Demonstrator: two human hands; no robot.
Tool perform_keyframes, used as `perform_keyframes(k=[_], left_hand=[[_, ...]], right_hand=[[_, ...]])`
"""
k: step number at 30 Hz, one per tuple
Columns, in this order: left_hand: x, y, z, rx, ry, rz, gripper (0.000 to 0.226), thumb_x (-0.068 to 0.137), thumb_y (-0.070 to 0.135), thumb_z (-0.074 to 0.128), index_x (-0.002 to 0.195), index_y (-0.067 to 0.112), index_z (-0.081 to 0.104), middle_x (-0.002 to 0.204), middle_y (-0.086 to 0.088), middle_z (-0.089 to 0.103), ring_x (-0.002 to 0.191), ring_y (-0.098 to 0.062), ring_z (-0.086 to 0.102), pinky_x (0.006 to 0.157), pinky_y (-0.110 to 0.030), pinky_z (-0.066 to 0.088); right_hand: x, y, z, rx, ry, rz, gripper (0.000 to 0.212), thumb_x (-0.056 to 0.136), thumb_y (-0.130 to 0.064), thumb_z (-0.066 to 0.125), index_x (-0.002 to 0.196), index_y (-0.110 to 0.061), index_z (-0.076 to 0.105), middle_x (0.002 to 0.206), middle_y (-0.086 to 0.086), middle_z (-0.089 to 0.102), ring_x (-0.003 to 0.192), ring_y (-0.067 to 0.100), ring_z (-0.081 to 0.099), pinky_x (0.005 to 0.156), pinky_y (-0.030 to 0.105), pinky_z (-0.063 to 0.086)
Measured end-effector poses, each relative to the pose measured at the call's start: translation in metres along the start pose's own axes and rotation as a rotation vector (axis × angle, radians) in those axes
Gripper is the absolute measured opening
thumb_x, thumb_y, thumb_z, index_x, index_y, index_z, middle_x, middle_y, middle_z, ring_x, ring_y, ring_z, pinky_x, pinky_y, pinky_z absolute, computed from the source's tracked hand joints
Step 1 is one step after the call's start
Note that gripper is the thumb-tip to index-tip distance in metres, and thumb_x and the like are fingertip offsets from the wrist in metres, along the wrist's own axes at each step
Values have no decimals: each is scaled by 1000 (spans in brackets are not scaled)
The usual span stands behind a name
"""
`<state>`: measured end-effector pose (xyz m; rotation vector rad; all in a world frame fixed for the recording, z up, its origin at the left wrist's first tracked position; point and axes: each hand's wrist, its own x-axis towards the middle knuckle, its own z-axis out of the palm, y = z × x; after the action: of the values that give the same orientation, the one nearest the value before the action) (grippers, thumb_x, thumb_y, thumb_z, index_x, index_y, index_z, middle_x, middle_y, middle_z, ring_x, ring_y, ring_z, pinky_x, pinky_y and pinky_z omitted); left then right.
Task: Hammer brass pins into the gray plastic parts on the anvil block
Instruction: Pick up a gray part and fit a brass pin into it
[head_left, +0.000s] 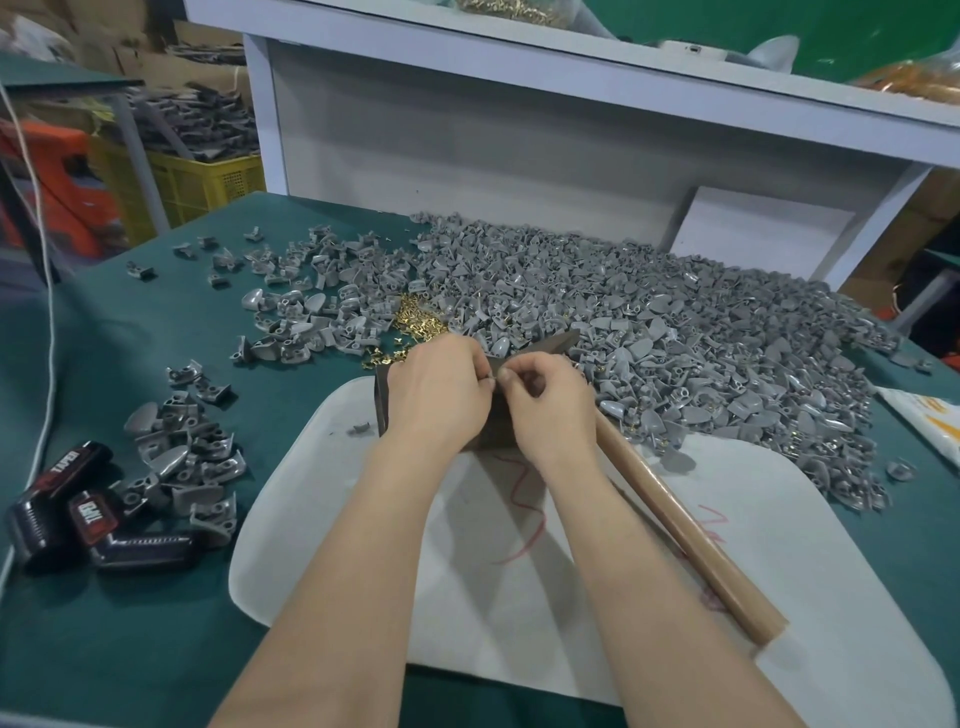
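My left hand (434, 395) and my right hand (545, 402) meet over the dark anvil block (382, 400) on the white mat (519, 597). The fingertips of both hands pinch a small gray plastic part (492, 375) on top of the block; a pin between them is too small to make out. The hammer lies on the mat to the right, its wooden handle (685, 530) running toward me from under my right wrist. A heap of brass pins (418, 322) sits just beyond the block. A large pile of gray parts (649, 332) spreads behind and to the right.
A smaller pile of gray parts (187, 467) lies at the left, with black tape dispensers (78, 514) at the table's left edge. One loose gray part (360, 428) lies on the mat. A white shelf unit (519, 130) stands behind the green table (130, 322).
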<state>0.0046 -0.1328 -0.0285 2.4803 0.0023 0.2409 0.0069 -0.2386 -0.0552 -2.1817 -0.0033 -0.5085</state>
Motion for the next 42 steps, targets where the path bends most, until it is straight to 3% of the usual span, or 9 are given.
perform_keyframes(k=[6, 13, 28, 39, 42], left_hand=[[0, 0, 0, -8, 0, -1, 5, 87, 25, 62, 83, 25, 64, 94, 0, 69, 98, -26, 61, 90, -40, 48], [-2, 2, 0, -12, 9, 9, 10, 86, 21, 60, 78, 26, 60, 94, -3, 69, 97, -28, 61, 88, -39, 49], [-3, 4, 0, -3, 15, 30, 9, 86, 15, 58, 87, 20, 66, 98, -5, 68, 100, -30, 59, 88, -40, 48], [-4, 4, -2, 0, 19, 27, 12, 85, 14, 55, 85, 21, 64, 98, -4, 68, 100, -30, 59, 88, -41, 48], [-3, 2, -2, -8, 16, 19, 9, 85, 16, 59, 82, 22, 64, 94, -3, 68, 95, -28, 60, 84, -39, 50]], right_hand=[[-3, -3, 1, -63, 16, -29, 8, 88, -10, 59, 88, -11, 66, 83, -7, 51, 84, 15, 51, 79, 27, 39], [-4, -12, -2, -167, -12, -71, 10, 89, -9, 56, 88, -7, 66, 95, 7, 58, 92, 27, 55, 86, 43, 41], [6, -19, -10, -345, -130, -9, 12, 92, -21, 54, 94, -18, 65, 108, 2, 57, 105, 29, 52, 90, 38, 40], [8, -21, -12, -297, -174, 52, 11, 90, -21, 55, 82, -28, 59, 105, 1, 64, 103, 25, 56, 93, 41, 43], [12, -18, -17, -293, -218, 26, 12, 92, -23, 55, 90, -24, 67, 108, 2, 62, 103, 24, 57, 94, 39, 43]])
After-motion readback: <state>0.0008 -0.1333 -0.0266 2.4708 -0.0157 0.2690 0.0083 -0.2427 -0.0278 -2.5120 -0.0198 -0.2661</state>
